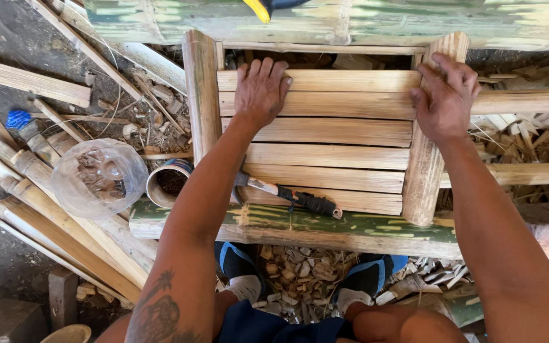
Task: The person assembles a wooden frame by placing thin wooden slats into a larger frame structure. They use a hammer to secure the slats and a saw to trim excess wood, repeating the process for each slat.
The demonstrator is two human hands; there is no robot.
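My left hand [260, 90] lies flat on the top bamboo slats [325, 105] of a small slatted bamboo frame, fingers spread. On the right, my right hand [445, 95] grips the upper end of the frame's upright bamboo post [424, 171], fingers curled over it. The left post [202, 95] stands free of both hands. A hammer with a black grip [300, 199] rests on the lower slats, by my left forearm. The frame rests on a green bamboo pole [351, 228] in front of my knees.
A clear plastic container [98, 178] and a short tube section [168, 183] sit at left among loose bamboo sticks [65, 222]. Another green pole [351, 22] runs across the top. Wood chips [300, 279] litter the ground between my feet. Split strips [528, 136] lie at right.
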